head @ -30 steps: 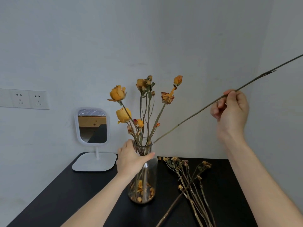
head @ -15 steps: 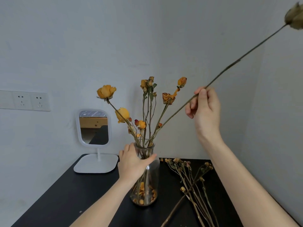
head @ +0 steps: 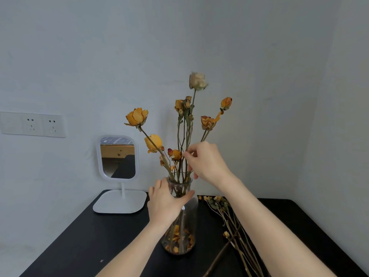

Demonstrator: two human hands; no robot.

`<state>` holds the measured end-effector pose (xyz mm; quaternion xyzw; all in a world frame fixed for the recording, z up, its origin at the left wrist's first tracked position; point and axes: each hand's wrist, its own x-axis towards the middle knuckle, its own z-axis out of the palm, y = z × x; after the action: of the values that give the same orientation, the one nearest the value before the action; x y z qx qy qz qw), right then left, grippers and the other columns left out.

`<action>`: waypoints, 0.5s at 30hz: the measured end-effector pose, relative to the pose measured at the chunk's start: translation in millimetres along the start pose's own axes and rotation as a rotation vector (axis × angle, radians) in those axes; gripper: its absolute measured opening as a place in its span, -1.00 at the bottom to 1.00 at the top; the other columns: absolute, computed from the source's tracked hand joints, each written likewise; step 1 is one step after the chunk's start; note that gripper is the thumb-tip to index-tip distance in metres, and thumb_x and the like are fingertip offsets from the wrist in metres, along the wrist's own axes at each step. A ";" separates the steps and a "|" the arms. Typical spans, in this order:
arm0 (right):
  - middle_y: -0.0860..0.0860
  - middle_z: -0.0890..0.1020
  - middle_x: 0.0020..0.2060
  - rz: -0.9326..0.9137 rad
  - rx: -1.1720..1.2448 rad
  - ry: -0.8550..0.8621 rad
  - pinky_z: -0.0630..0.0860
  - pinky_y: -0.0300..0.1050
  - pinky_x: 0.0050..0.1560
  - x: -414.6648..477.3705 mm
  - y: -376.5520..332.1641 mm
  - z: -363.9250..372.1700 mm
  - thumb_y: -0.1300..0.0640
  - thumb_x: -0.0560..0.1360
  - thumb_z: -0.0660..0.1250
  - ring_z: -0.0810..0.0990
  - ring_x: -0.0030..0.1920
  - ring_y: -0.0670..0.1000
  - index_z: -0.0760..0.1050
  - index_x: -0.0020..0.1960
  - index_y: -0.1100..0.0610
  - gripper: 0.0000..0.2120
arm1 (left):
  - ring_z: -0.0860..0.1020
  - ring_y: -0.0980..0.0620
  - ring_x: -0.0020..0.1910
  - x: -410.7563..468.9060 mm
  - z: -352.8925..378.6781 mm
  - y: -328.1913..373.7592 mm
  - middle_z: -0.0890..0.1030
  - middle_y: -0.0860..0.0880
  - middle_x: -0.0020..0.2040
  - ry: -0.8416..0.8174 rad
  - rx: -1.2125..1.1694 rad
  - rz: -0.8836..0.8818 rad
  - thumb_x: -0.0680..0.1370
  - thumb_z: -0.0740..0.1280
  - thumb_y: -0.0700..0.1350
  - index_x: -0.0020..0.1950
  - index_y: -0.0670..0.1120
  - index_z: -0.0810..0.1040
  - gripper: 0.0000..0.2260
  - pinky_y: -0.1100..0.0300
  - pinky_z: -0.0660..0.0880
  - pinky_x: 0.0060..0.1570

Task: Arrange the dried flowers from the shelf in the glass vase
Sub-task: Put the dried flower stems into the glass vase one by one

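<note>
Glass vase (head: 186, 222) is standing on the black table (head: 79, 236), roughly midway between its left and right edges and a bit forward of the back edge. Our left hand (head: 165, 204) is wrapped round the neck, thumb across the near side and fingers curled round the left.

Our right hand (head: 207, 162) is up above the rim, thumb and forefinger pinching a thin stem in among the bunch. It looks like the stem of the pale rose (head: 197, 80), the tallest head in there and nearly upright, though the stems cross, so we can't be totally sure.

The yellow roses (head: 136, 116) fan out left and right from the mouth, and loose orange petals (head: 179, 240) sit in the bottom of the glass.

Just right of the vase, loose dried stems (head: 229, 216) lie flat, running from the back edge toward the near edge. A white mirror (head: 117, 156) stands at the back left corner, with wall sockets (head: 42, 124) to its left.
</note>
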<state>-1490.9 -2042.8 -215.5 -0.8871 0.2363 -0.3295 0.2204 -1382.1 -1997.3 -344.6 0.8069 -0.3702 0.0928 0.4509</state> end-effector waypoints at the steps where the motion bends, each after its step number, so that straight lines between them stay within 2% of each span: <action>1: 0.08 0.64 -0.32 0.021 -0.033 -0.014 0.63 -0.08 -0.20 0.6 1.4 4.5 0.12 0.58 0.19 0.58 -0.41 0.00 0.59 -0.03 0.19 -0.78 | 0.34 0.04 0.13 -0.1 0.0 -0.2 0.46 0.08 0.07 -0.001 -0.002 -0.001 0.25 0.31 0.42 0.18 0.04 0.45 -0.35 0.19 0.37 -0.08; 6: 0.08 0.64 -0.29 0.113 -0.161 -0.091 0.62 -0.10 -0.18 1.0 8.8 23.5 0.10 0.56 0.22 0.62 -0.32 0.03 0.59 -0.01 0.17 -0.79 | 0.35 0.05 0.11 -0.9 -1.2 0.5 0.46 0.11 0.04 -0.007 -0.009 0.009 0.22 0.24 0.45 0.14 0.06 0.46 -0.34 0.20 0.37 -0.10; 8: 0.08 0.65 -0.30 0.122 -0.087 -0.068 0.63 -0.09 -0.19 1.5 8.9 25.3 0.07 0.55 0.24 0.61 -0.36 0.00 0.57 -0.01 0.16 -0.81 | 0.35 0.05 0.12 -1.1 -1.2 0.9 0.46 0.10 0.06 -0.012 -0.012 0.007 0.22 0.24 0.45 0.16 0.05 0.45 -0.33 0.19 0.39 -0.08; 10: 0.06 0.64 -0.35 0.099 0.031 -0.012 0.62 -0.14 -0.30 3.5 6.8 24.0 0.05 0.55 0.25 0.58 -0.48 -0.06 0.54 0.00 0.12 -0.84 | 0.35 0.05 0.14 -1.0 -0.6 1.2 0.46 0.09 0.08 -0.012 -0.004 -0.005 0.26 0.29 0.42 0.19 0.04 0.43 -0.35 0.14 0.43 -0.02; 13: -0.01 0.61 -0.40 0.072 0.119 0.062 0.43 -0.34 -0.52 5.9 3.7 21.8 0.06 0.55 0.24 0.52 -0.58 -0.14 0.56 -0.04 0.12 -0.83 | 0.34 0.04 0.15 -0.9 -0.3 0.9 0.45 0.09 0.09 -0.011 -0.016 -0.011 0.27 0.32 0.40 0.19 0.03 0.43 -0.36 0.11 0.44 0.01; 15: 0.00 0.62 -0.38 0.068 0.119 0.066 0.48 -0.29 -0.47 5.1 3.7 22.9 0.05 0.55 0.25 0.55 -0.54 -0.11 0.58 -0.06 0.13 -0.81 | 0.35 0.04 0.14 -1.3 -0.8 0.4 0.45 0.09 0.07 -0.013 -0.026 -0.009 0.26 0.31 0.40 0.18 0.03 0.43 -0.36 0.11 0.44 0.00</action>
<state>-1472.7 -2043.2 -230.8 -0.8526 0.2536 -0.3642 0.2758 -1383.1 -1996.1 -344.5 0.8031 -0.3706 0.0807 0.4596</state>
